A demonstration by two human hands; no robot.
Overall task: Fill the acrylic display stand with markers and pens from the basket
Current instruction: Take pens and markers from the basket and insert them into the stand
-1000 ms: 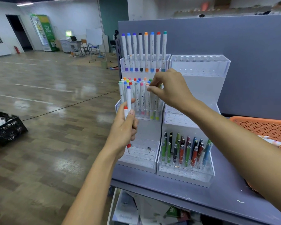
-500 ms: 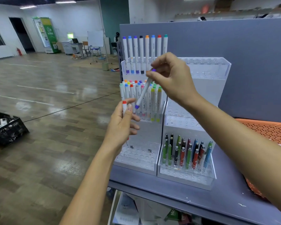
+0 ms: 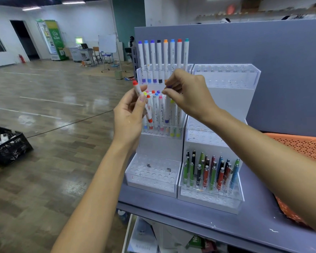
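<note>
Nearest, on the grey shelf (image 3: 254, 216): the front tiers of the clear stand (image 3: 226, 77), with a packed cluster of pens (image 3: 210, 172) on the right and bare holes on the left (two small dark bits lying there, too small to name).

Next, the left hand (image 3: 130, 115), curled round a red-capped marker (image 3: 136, 88), thumb pressed to the barrel, lower end slanting down toward the middle tier.

Just beyond and to the right, the right hand (image 3: 190, 95), pinching the purple cap end of a second marker (image 3: 167, 110) between thumb and forefinger. Barrel upright, lower end down among the middle-tier markers (image 3: 157, 110); seated in its hole or just above it, hard to tell.

Probably light, stiff plastic barrels, smooth and a little slippery. Best taken near the cap, as here, for a straight drop into a hole, not mid-barrel where the neighbours crowd. Likely to knock those neighbours askew if brought in at a slant.

Behind, a top row of markers (image 3: 162, 57) standing upright in the left half; no markers in the top right section.

Off to the right, the orange basket (image 3: 303, 145), mostly out of view.

Farther out, on the floor at left, a black crate (image 3: 7, 145).
</note>
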